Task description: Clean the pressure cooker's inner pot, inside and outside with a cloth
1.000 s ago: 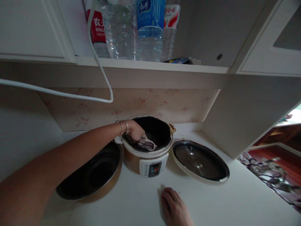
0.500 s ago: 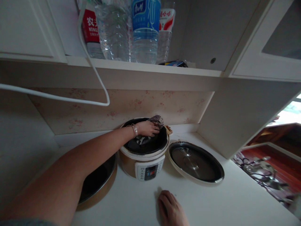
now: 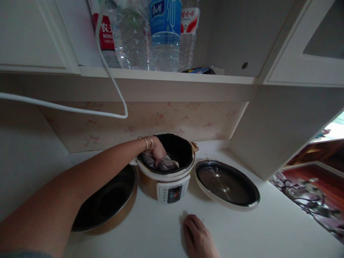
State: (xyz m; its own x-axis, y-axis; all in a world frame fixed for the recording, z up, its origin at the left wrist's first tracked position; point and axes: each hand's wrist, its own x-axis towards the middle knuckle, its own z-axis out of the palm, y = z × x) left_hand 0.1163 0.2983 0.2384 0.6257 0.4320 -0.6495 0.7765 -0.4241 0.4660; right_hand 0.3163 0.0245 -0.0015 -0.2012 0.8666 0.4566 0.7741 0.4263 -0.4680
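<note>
My left hand (image 3: 159,149) reaches down into the open electric cooker (image 3: 149,186), wrist bent. Its fingers are closed on a grey patterned rag (image 3: 168,163), pressed against the near left side of the black interior (image 3: 178,150). Part of the cloth bulges out on both sides of the hand; the fingertips are hidden. Bracelets circle that wrist. Loosely curled, my right hand (image 3: 198,234) rests on the white counter in front of the cooker, and nothing shows in it. The round lid (image 3: 225,184) lies with its metal inside facing up, right of the cooker.
A dark-lined pot (image 3: 107,200) stands left of the cooker, partly behind my forearm. A white cable (image 3: 80,110) hangs across the upper left. Overhead, a shelf (image 3: 166,77) holds several plastic bottles (image 3: 165,39). A side panel (image 3: 268,132) rises on the right.
My left hand has moved with the rag from the far right of the cooker's interior to its near left side, reaching deeper. My right hand stays on the counter.
</note>
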